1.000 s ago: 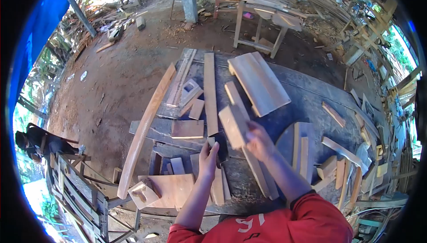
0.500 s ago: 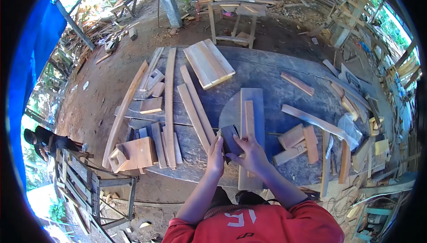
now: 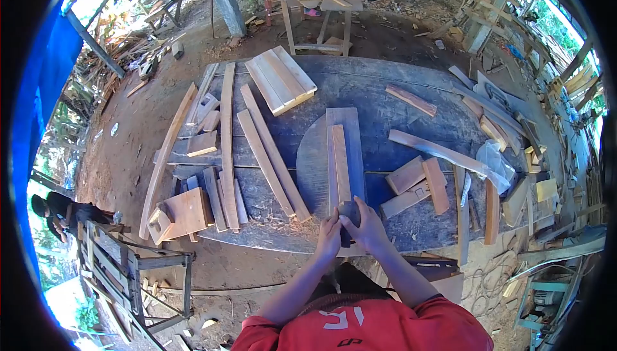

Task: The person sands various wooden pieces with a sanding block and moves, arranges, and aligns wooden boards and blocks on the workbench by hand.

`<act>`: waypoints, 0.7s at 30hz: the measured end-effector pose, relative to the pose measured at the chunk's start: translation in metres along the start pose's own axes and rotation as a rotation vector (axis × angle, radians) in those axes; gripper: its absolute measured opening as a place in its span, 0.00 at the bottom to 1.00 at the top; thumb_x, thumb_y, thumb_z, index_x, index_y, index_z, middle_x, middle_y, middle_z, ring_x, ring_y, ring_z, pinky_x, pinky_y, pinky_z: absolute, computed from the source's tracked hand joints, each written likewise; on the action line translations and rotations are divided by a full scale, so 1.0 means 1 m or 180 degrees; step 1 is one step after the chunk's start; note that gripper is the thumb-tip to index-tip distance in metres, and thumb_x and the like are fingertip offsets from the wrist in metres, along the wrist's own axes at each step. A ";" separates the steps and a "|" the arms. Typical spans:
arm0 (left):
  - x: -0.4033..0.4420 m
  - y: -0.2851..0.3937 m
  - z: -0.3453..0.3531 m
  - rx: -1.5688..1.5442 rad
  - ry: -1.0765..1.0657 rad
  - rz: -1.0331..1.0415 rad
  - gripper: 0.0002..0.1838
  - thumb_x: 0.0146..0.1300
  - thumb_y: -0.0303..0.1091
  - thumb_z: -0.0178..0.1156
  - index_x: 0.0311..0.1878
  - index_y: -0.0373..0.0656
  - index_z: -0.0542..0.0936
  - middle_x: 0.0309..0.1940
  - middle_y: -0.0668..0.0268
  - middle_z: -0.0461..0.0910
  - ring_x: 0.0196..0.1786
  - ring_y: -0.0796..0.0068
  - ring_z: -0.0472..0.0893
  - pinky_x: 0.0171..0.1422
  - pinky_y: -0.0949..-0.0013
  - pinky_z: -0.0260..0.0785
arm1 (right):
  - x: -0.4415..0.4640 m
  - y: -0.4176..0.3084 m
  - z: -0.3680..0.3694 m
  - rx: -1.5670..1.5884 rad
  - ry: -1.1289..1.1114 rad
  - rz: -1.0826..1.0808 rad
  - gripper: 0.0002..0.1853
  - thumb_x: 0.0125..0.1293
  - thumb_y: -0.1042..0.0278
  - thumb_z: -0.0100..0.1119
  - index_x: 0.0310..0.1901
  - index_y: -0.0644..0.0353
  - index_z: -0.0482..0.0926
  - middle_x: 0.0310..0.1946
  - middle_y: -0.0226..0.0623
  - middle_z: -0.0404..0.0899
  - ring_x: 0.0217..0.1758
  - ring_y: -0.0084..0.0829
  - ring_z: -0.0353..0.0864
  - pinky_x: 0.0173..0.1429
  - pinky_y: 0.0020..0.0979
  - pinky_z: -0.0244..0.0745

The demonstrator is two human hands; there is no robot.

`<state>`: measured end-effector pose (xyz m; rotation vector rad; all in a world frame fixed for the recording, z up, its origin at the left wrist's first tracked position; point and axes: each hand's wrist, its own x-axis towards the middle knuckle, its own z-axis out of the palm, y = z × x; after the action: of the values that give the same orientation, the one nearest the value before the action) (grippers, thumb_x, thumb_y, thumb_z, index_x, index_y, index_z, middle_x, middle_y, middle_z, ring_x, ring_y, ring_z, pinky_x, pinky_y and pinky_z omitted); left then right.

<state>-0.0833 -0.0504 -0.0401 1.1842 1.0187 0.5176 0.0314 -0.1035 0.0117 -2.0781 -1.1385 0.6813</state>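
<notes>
My left hand (image 3: 329,238) and my right hand (image 3: 370,227) are together over the near end of a long dark board (image 3: 353,134). Between them they grip a small dark grey piece (image 3: 349,210) that looks like sandpaper, perhaps folded or around a block; the fingers partly cover it. A narrow brown wooden strip (image 3: 340,161) lies lengthwise on the board, its near end close to my fingers. Two longer wooden strips (image 3: 267,161) lie side by side to the left of the board.
A stack of joined planks (image 3: 281,80) lies at the table's far side. Wooden blocks (image 3: 406,176) and a plastic bag (image 3: 495,161) are on the right. Long strips and a wooden box-like piece (image 3: 186,216) occupy the left. Another person (image 3: 71,213) is at far left.
Both hands have drawn together around the dark piece, which showed a broad flat face and is now mostly covered. The whole view has shifted slightly.
</notes>
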 end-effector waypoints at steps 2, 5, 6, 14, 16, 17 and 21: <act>-0.005 -0.015 -0.011 0.0243 -0.0107 0.0329 0.23 0.63 0.29 0.47 0.62 0.36 0.63 0.39 0.60 0.72 0.44 0.71 0.72 0.53 0.70 0.63 | -0.005 0.000 0.010 -0.0110 0.0068 0.0045 0.39 0.56 0.46 0.56 0.62 0.64 0.57 0.49 0.61 0.68 0.49 0.54 0.73 0.51 0.43 0.70; -0.022 -0.011 -0.029 0.1096 -0.0285 0.0728 0.27 0.59 0.32 0.51 0.62 0.35 0.62 0.36 0.58 0.72 0.40 0.67 0.73 0.46 0.67 0.67 | -0.012 -0.004 0.020 -0.0370 0.0227 0.0074 0.38 0.54 0.47 0.57 0.62 0.62 0.58 0.45 0.56 0.69 0.44 0.53 0.75 0.46 0.43 0.73; -0.027 -0.003 -0.033 0.1701 -0.0347 0.0811 0.31 0.57 0.33 0.53 0.64 0.35 0.59 0.34 0.56 0.73 0.37 0.63 0.76 0.43 0.65 0.69 | -0.012 -0.006 0.022 -0.0529 0.0326 0.0047 0.38 0.54 0.48 0.58 0.62 0.60 0.59 0.42 0.54 0.70 0.41 0.52 0.76 0.44 0.43 0.74; -0.038 0.002 -0.034 0.2951 -0.0694 0.0383 0.48 0.51 0.48 0.60 0.68 0.38 0.44 0.33 0.47 0.77 0.33 0.50 0.80 0.37 0.55 0.72 | -0.006 0.005 0.036 -0.1288 0.0482 0.0106 0.38 0.53 0.47 0.58 0.64 0.52 0.57 0.39 0.49 0.69 0.37 0.49 0.77 0.39 0.42 0.75; -0.033 -0.003 -0.031 0.3130 -0.0766 0.0464 0.50 0.51 0.51 0.60 0.68 0.36 0.43 0.32 0.45 0.77 0.31 0.48 0.80 0.34 0.54 0.73 | -0.006 0.004 0.037 -0.1382 0.0496 0.0072 0.38 0.53 0.47 0.58 0.64 0.51 0.57 0.39 0.49 0.69 0.37 0.49 0.77 0.38 0.41 0.75; -0.031 -0.005 -0.030 0.3152 -0.0781 0.0451 0.50 0.50 0.53 0.60 0.68 0.38 0.46 0.36 0.48 0.76 0.36 0.51 0.79 0.39 0.55 0.72 | -0.007 0.004 0.038 -0.1384 0.0520 0.0084 0.38 0.54 0.47 0.58 0.65 0.51 0.57 0.39 0.49 0.69 0.37 0.49 0.77 0.38 0.42 0.75; -0.027 -0.005 -0.024 0.3533 -0.0288 0.1012 0.51 0.44 0.57 0.63 0.67 0.41 0.52 0.52 0.51 0.69 0.55 0.54 0.71 0.54 0.50 0.65 | -0.007 0.003 0.038 -0.1410 0.0553 0.0181 0.38 0.54 0.47 0.58 0.65 0.51 0.57 0.39 0.49 0.69 0.36 0.49 0.77 0.38 0.42 0.75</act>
<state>-0.1180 -0.0616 -0.0355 2.3524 1.0537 0.0930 0.0025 -0.0997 -0.0148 -2.4893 -1.2149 0.2791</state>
